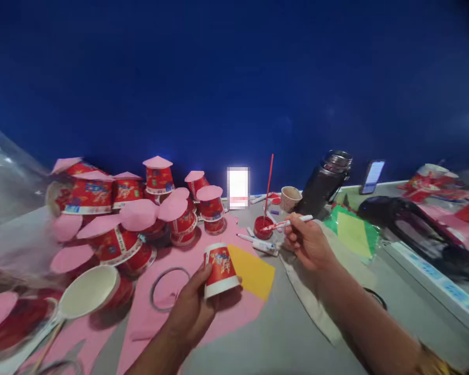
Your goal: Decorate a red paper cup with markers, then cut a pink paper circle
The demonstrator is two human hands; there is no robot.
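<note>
My left hand (197, 299) is closed round a red paper cup (221, 264) with a white rim. The cup is upside down and slightly tilted, above pink paper and a yellow sheet (254, 271). My right hand (307, 242) pinches a white marker-like stick (289, 223). Its reddened tip is at the mouth of a small red pot (263, 228), in which a thin red stick (270, 182) stands. Whether the tip touches what is inside, I cannot tell. White marker pens (262, 246) lie just in front of the pot.
Several red cups with pink paper tops (121, 239) crowd the left side. An open pale bowl (89, 292) is nearer me. At the back right stand a patterned cup (291, 198), a black flask (324, 182) and a phone (372, 177). A power strip (437, 281) lies far right.
</note>
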